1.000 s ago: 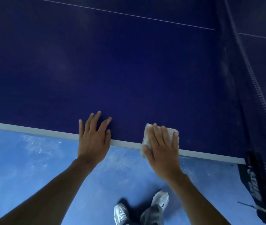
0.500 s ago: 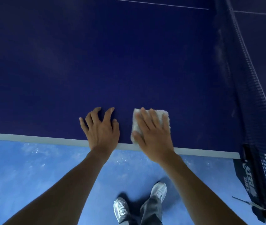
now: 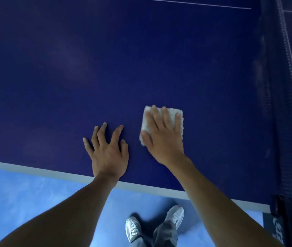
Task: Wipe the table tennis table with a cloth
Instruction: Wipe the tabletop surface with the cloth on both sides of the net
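The wiping stroke itself seemed to be the step in hand: the right hand (image 3: 164, 139) lay flat on the folded white cloth (image 3: 174, 114), fingers straight, pressing it to the blue table (image 3: 106, 68) a little in from the near edge; the left hand (image 3: 108, 152) rested just beside it, fingers spread on bare surface, holding nothing; the net (image 3: 287, 104) stood to the right; the next move would likely need steady downward pressure while sliding the cloth across the faintly smudged area beyond.
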